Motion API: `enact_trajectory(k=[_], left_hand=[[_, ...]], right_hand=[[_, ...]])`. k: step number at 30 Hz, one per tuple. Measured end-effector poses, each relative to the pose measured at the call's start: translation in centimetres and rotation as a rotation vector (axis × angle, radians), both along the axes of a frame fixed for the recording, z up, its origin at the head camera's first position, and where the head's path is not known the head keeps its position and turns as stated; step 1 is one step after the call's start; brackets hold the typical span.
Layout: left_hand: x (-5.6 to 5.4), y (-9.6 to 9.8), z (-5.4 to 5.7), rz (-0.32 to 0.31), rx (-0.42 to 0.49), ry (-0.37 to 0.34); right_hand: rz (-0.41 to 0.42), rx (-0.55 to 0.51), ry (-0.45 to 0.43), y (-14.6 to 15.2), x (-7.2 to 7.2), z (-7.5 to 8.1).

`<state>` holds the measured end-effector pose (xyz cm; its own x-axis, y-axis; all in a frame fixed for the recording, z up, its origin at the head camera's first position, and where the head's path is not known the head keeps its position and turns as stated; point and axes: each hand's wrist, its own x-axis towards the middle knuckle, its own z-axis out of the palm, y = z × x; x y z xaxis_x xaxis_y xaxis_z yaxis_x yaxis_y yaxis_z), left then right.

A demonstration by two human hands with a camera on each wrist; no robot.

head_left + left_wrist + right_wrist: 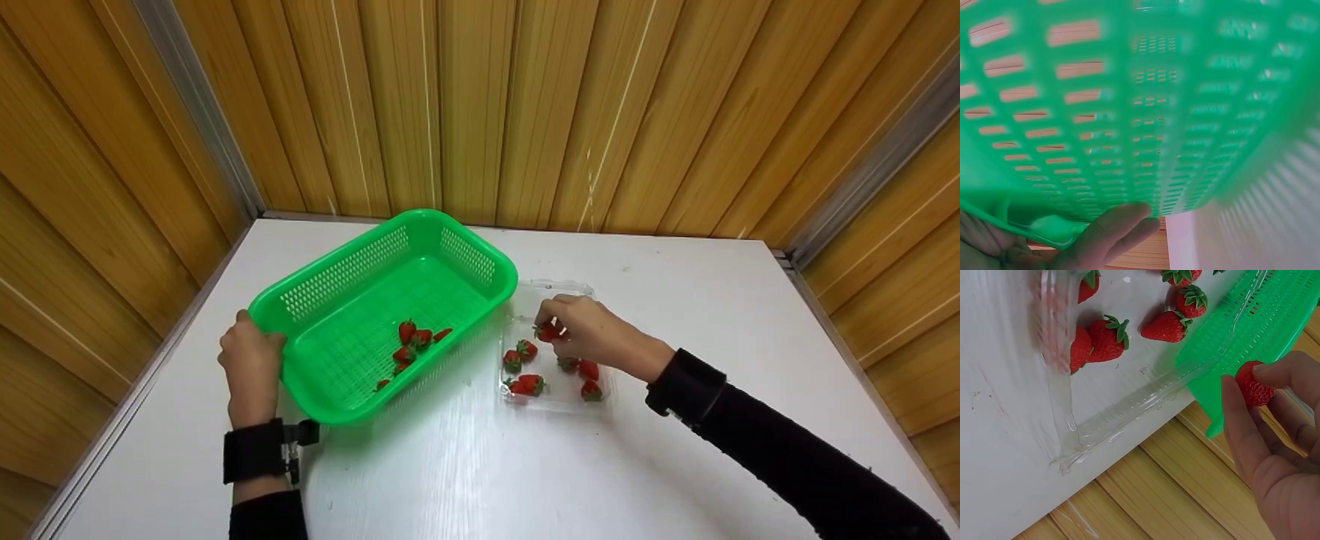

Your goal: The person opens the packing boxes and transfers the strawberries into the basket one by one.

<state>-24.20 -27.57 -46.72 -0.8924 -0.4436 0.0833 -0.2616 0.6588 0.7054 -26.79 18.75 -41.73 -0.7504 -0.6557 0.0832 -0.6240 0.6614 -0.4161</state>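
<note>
My left hand (251, 364) grips the left rim of a green plastic basket (352, 289); in the left wrist view its fingers (1114, 228) curl at the rim beside the perforated wall. The basket is tilted, and several strawberries (421, 338) lie gathered along its near right side. My right hand (592, 334) pinches a single strawberry (1253, 384) between thumb and fingertips, over a clear plastic tray (1117, 419). More strawberries (1107, 340) with green leaves sit in the tray, some partly hidden by the hand in the head view.
A white table (465, 480) bears the basket and the tray, which stand close side by side. Wood-patterned panel walls (480, 112) enclose the table at the back and both sides, with metal strips (199, 105) at the corners.
</note>
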Motion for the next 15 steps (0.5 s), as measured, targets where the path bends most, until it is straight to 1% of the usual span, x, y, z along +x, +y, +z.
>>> enact_trajectory(k=[3, 7, 10, 15], left_hand=[[0.0, 0.1, 0.0, -0.001, 0.001, 0.017], [0.0, 0.1, -0.1, 0.001, 0.004, 0.031], [0.0, 0.0, -0.1, 0.003, 0.005, 0.023], [0.1, 0.0, -0.1, 0.0, 0.011, 0.0]], right_hand=[[0.023, -0.028, 0.011, -0.2, -0.1, 0.1], [0.03, -0.055, -0.024, -0.6, -0.1, 0.4], [0.03, -0.071, -0.056, -1.1, -0.1, 0.8], [0.041, -0.096, -0.079, -2.1, -0.1, 1.3]])
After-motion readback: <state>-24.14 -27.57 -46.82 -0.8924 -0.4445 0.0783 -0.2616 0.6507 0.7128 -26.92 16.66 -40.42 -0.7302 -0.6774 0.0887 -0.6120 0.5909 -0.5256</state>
